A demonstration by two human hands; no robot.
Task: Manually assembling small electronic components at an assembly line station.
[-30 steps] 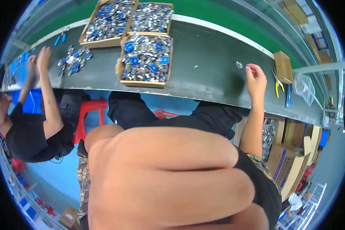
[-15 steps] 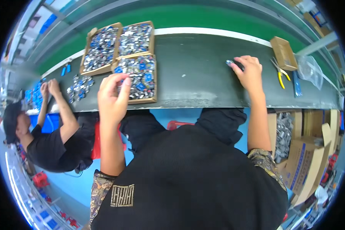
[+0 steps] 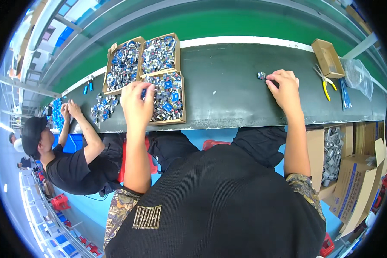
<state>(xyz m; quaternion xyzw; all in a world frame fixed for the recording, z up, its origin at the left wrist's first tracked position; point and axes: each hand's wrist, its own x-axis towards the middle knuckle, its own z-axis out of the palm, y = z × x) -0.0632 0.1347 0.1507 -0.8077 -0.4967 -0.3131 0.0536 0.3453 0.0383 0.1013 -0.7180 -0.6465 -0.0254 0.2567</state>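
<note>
My left hand [image 3: 136, 103] is raised at the left edge of the nearest tray, its thumb and fingers pinched on a small blue part [image 3: 143, 93]. Over the dark bench top on the right, my right hand [image 3: 284, 89] has its thumb and fingertips curled together. What they hold, if anything, is too small to make out. Just left of those fingertips lies a little cluster of metal-and-blue parts [image 3: 261, 75]. Beneath and beside my left hand, the near cardboard tray [image 3: 184, 99] is full of small blue and silver parts.
Two more filled trays [image 3: 177, 47] stand behind. Loose parts [image 3: 103, 107] lie left of them. On the right are yellow-handled pliers [image 3: 326, 88], an empty cardboard box [image 3: 329, 60], blue ties [image 3: 345, 95] and a plastic bag [image 3: 359, 77]. A co-worker [image 3: 69, 155] sits at left.
The whole view has shifted slightly right and down. My right fingertips have drawn back from the small cluster, which now shows on the bench. My left hand stays pinched by the tray.
</note>
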